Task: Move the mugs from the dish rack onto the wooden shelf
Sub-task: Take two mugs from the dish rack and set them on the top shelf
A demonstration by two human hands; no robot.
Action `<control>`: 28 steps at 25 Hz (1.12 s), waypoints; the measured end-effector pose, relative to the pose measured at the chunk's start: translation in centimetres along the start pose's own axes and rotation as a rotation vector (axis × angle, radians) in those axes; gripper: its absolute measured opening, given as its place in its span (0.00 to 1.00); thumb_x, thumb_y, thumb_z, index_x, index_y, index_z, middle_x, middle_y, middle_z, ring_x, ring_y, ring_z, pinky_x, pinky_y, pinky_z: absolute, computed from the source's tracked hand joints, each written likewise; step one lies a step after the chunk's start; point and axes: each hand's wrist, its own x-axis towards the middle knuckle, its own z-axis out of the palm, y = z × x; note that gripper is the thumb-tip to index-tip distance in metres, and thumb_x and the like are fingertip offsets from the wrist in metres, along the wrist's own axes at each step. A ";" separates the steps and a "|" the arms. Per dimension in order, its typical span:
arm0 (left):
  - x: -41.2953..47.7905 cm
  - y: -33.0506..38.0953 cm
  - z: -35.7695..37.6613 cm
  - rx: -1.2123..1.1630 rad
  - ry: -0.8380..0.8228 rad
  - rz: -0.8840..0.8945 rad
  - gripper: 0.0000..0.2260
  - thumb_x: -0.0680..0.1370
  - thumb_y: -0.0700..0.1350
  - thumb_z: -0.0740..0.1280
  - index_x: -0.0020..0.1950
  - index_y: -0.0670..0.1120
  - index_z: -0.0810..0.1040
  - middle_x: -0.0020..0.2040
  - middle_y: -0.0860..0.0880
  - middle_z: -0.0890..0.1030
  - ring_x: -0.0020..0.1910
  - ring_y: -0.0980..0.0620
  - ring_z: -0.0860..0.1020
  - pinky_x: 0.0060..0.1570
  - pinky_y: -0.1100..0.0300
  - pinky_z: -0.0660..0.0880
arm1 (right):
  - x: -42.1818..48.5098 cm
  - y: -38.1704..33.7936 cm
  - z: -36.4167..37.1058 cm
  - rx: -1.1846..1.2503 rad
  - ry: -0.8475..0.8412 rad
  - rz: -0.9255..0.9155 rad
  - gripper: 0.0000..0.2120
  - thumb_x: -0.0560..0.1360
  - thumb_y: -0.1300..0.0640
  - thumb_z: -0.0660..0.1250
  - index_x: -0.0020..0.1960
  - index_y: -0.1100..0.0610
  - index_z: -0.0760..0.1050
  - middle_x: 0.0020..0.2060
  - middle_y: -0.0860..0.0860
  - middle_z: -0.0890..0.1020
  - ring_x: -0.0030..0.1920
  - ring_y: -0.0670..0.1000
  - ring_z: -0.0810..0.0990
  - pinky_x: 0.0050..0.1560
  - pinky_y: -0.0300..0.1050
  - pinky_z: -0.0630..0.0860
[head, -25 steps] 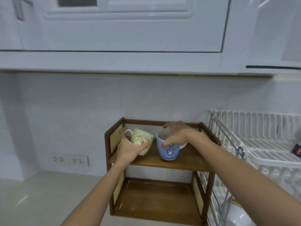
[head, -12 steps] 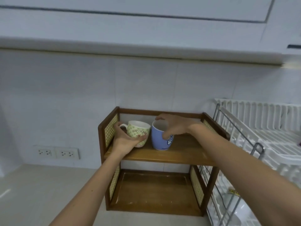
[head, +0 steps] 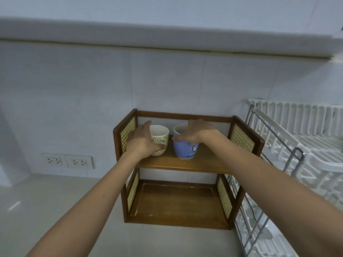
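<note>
Both mugs stand upright on the upper board of the wooden shelf [head: 200, 165], side by side and close together, apparently not touching. Your left hand [head: 143, 142] is wrapped around the left side of the green patterned mug [head: 161, 140], thumb low on its front face. Your right hand [head: 196, 133] lies over the rim of the blue face mug [head: 182, 148], fingers extended; whether it grips or only rests cannot be told.

Risks noted:
- The two mugs sit near enough that a sideways nudge from either hand could knock glazed ceramic against glazed ceramic and chip a rim.
- The blue mug stands nearer the front edge; dragging your right hand back while it is on the rim could tip it forward off the board.
- The shelf looks light, so leaning on it may shift it on the smooth counter [head: 55, 197].

Materials: dark varnished wood frame, pale perforated side panels [head: 241, 140], smooth boards. Mugs are tapered, glossy, white inside. The white dish rack [head: 297, 138] is slatted, on bent metal wire.
</note>
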 end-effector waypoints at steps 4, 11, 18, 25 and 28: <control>1.5 0.2 -1.2 0.092 -0.168 -0.048 0.50 0.63 0.59 0.77 0.77 0.45 0.55 0.74 0.45 0.66 0.70 0.44 0.68 0.64 0.52 0.70 | 0.5 1.1 -0.1 0.136 -0.026 -0.105 0.37 0.67 0.38 0.69 0.68 0.60 0.67 0.61 0.57 0.77 0.56 0.57 0.77 0.53 0.48 0.76; 2.7 -0.5 -1.6 0.129 -0.198 -0.018 0.42 0.65 0.56 0.76 0.74 0.45 0.62 0.71 0.46 0.70 0.67 0.45 0.71 0.60 0.53 0.72 | 1.5 4.1 -0.2 0.268 -0.119 -0.270 0.44 0.67 0.40 0.71 0.76 0.52 0.55 0.75 0.51 0.63 0.71 0.55 0.65 0.65 0.47 0.66; 3.1 -0.8 -2.9 0.123 -0.312 0.033 0.33 0.70 0.64 0.68 0.69 0.48 0.69 0.67 0.46 0.75 0.62 0.45 0.74 0.54 0.54 0.74 | 2.2 2.2 0.3 0.234 -0.082 -0.264 0.42 0.67 0.39 0.71 0.74 0.53 0.58 0.70 0.55 0.70 0.63 0.56 0.73 0.54 0.47 0.73; 2.8 -0.7 -2.5 0.120 -0.293 0.034 0.32 0.71 0.63 0.67 0.69 0.47 0.69 0.66 0.45 0.75 0.61 0.45 0.75 0.54 0.53 0.75 | 2.3 2.0 0.0 0.214 -0.133 -0.271 0.41 0.68 0.42 0.71 0.75 0.52 0.57 0.71 0.54 0.68 0.66 0.56 0.70 0.62 0.49 0.71; 2.6 -0.3 -2.6 0.115 -0.306 0.020 0.33 0.72 0.62 0.67 0.71 0.46 0.66 0.69 0.44 0.73 0.63 0.44 0.73 0.57 0.52 0.74 | 1.8 1.9 -0.2 0.187 -0.166 -0.223 0.44 0.68 0.39 0.69 0.76 0.51 0.53 0.74 0.55 0.63 0.70 0.58 0.66 0.66 0.52 0.69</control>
